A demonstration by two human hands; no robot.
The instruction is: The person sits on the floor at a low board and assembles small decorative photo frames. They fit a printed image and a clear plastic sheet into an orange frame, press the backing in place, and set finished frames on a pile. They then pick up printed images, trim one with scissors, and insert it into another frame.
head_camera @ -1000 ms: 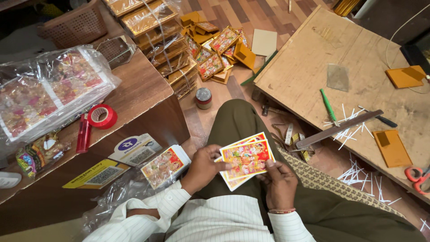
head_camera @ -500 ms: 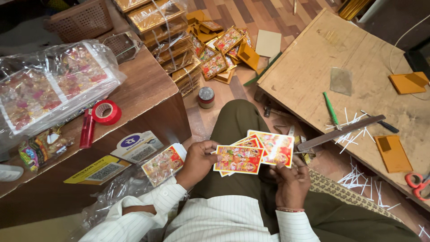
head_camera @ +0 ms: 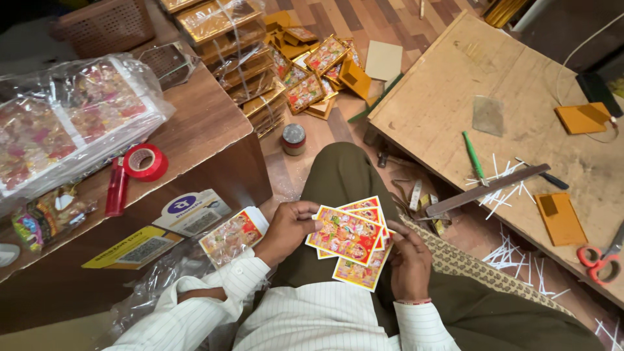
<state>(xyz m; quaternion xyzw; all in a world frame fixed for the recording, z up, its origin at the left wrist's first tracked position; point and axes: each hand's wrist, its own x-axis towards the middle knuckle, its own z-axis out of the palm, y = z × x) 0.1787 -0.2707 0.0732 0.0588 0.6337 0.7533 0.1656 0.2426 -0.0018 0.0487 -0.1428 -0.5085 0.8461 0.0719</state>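
Orange picture cards fanned between left hand, right hand grip.

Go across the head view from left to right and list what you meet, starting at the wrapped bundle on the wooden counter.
Plastic-wrapped bundle of prints → red tape roll → left hand → colourful picture cards → right hand → green pen → orange backing board → red-handled scissors.
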